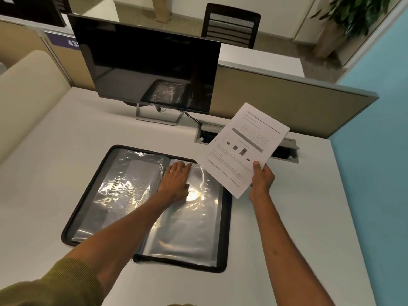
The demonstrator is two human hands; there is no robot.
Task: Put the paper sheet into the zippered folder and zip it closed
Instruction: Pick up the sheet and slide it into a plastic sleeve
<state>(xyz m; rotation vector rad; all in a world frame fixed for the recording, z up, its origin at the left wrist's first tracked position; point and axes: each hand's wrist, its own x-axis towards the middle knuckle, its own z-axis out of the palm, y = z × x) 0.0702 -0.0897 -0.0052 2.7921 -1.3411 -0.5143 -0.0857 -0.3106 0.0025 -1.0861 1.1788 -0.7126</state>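
Two arms out | left hand [175,182] flat, grip spread, on zippered folder [227,219] | right hand [261,178] pinches raised paper sheet [242,146]

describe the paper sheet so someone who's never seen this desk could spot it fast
Start at the dark monitor at the back of the white desk. Right of the open zippered folder, the right hand holds up the paper sheet: the only white printed page, with small dark bars.

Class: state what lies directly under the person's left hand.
Under the left hand lies a clear plastic sleeve of the open zippered folder. The patch beneath the palm is covered.
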